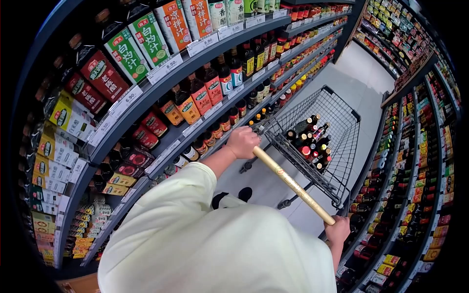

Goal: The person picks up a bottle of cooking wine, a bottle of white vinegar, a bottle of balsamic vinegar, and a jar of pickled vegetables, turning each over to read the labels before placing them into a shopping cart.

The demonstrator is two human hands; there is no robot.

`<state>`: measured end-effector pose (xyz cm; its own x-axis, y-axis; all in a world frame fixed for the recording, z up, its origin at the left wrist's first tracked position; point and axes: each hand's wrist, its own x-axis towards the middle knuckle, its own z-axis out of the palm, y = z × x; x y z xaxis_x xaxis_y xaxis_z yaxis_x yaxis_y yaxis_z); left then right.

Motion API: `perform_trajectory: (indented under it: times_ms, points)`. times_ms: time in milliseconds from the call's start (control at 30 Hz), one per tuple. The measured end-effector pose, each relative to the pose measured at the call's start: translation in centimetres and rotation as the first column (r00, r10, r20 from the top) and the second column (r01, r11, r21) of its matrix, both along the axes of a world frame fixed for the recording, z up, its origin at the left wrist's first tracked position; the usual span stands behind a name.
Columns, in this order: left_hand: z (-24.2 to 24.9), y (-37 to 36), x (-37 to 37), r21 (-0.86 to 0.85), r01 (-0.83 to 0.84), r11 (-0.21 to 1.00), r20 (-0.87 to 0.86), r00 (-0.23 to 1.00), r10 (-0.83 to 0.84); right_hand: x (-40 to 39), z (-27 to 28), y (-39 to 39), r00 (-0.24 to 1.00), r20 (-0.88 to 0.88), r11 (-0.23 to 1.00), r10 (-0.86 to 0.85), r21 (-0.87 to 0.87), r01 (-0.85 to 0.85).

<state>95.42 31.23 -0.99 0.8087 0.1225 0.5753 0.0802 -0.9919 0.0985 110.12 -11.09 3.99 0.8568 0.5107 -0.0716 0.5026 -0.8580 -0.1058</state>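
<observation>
A shopping cart [337, 129] of dark wire mesh stands in front of me, its tan handlebar [293, 184] running across at a slant. Wrapped round the bar's left end is my left hand [243, 142], fingers closed. My right hand [337, 229] grips the opposite end, also closed. Several dark bottles [312, 141] with coloured caps stand grouped inside the basket. Their labels are mostly too small to read.
Shelves [195, 46] packed with sauce and vinegar bottles rise close on the left, with price tags along their edges. More stocked shelves [391, 195] line the right side. Grey floor [337, 78] stretches ahead between them, towards another display [398, 44] at the far end.
</observation>
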Motion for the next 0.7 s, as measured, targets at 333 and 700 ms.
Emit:
perform_trajectory:
  times_ms: [333, 700]
  points:
    - [-0.4, 0.8, 4.1, -0.050, 0.032, 0.998, 0.058, 0.998, -0.029, 6.2, 1.2, 1.9, 0.943, -0.334, 0.950, -0.003, -0.296, -0.102]
    - [-0.2, 1.3, 7.6, -0.093, 0.054, 0.994, 0.086, 0.995, -0.046, 9.2, 0.4, 2.1, 0.962, -0.255, 0.980, 0.095, -0.144, -0.135]
